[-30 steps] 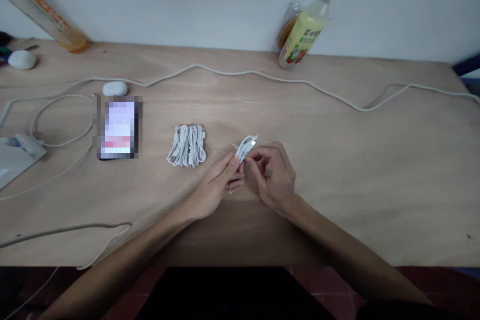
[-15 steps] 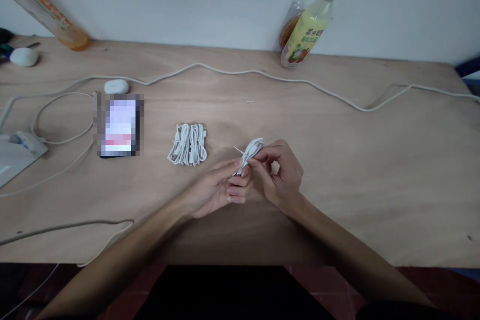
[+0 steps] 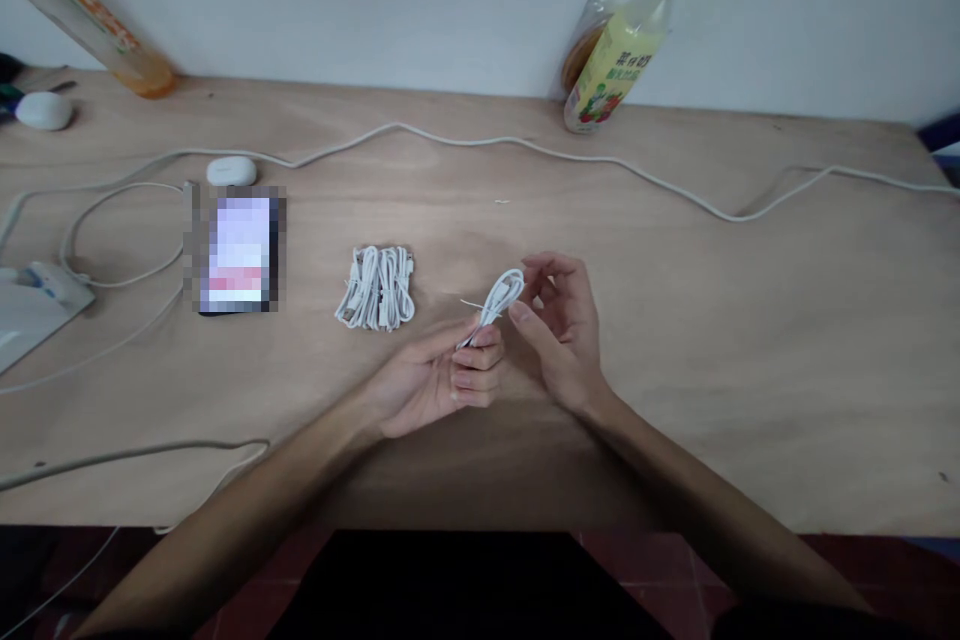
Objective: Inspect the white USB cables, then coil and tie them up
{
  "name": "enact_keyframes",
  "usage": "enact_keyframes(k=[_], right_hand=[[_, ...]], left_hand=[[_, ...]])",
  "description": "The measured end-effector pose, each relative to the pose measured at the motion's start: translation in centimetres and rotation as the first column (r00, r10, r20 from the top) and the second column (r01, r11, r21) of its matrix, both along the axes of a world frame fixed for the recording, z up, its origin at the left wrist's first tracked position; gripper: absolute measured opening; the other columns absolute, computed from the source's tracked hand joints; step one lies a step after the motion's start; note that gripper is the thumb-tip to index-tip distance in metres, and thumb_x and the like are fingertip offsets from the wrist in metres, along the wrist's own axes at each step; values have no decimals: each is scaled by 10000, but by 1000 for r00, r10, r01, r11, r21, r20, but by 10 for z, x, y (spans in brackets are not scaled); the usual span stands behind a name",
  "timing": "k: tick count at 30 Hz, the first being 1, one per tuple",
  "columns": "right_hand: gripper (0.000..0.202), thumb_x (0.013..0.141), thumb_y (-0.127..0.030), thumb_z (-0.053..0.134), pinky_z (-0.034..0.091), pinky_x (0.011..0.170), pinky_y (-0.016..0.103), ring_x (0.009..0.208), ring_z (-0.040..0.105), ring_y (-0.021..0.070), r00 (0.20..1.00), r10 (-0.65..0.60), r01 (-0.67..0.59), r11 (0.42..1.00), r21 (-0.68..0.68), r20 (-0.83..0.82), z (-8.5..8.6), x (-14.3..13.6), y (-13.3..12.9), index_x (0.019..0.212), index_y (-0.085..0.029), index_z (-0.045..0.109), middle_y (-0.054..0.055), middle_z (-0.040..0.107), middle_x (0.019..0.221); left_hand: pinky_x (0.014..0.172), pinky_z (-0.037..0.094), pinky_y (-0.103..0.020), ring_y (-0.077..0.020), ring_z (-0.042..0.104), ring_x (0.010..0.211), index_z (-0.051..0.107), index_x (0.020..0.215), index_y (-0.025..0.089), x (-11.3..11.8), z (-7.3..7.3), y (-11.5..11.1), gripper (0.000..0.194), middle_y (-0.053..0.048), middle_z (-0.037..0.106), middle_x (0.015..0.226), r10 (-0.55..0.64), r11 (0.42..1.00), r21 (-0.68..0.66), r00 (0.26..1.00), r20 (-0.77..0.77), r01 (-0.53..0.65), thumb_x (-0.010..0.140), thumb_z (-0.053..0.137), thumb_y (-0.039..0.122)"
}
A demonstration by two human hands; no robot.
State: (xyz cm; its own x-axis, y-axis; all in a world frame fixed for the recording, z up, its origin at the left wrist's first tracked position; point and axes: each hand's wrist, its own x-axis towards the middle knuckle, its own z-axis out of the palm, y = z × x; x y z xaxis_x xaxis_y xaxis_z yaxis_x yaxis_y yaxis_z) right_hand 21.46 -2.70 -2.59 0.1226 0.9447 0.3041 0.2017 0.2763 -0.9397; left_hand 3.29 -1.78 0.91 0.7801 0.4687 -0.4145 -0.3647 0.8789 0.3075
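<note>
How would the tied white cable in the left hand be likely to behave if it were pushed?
The tied white cable would probably flex, since its thin cord bends in loops. The bundle likely stays together where the tie cinches it, though its free loop end may splay.

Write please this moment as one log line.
left hand: holds coiled white cable | right hand: open beside it | cable bundles: on table, left of hands | phone: on table, screen lit
</note>
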Motion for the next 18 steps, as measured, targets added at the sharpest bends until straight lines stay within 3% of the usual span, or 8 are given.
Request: enact_keyframes(k=[4,9,18], right_hand=[[333,996,-450,701,564,703,358,836,595,215,988,149,-152,985,-85,-40,-2,6,3,1273,-317,571,12,583,963],[373,976,-446,765,576,726,336,844,618,197,960,239,-259,957,-134,-149,-2,10,4,1274,-310,585,1,619,970],[384,937,-417,833,565,695,317,818,629,183,944,271,-302,939,-164,-188,-1,13,7,1239,-295,629,-13,656,936]], left_hand=[[524,379,-157,-109,184,586,575,829,169,-1,-1,1,303,51,221,784,5,999,-39,1000,10,-5,1116,517,248],[533,386,-158,-105,186,582,599,852,152,-1,0,1,305,56,213,773,13,997,-77,998,69,-8,1124,476,211],[529,374,-151,-103,174,588,595,838,150,-2,2,1,339,60,220,766,-34,996,-78,997,73,40,1141,473,242]])
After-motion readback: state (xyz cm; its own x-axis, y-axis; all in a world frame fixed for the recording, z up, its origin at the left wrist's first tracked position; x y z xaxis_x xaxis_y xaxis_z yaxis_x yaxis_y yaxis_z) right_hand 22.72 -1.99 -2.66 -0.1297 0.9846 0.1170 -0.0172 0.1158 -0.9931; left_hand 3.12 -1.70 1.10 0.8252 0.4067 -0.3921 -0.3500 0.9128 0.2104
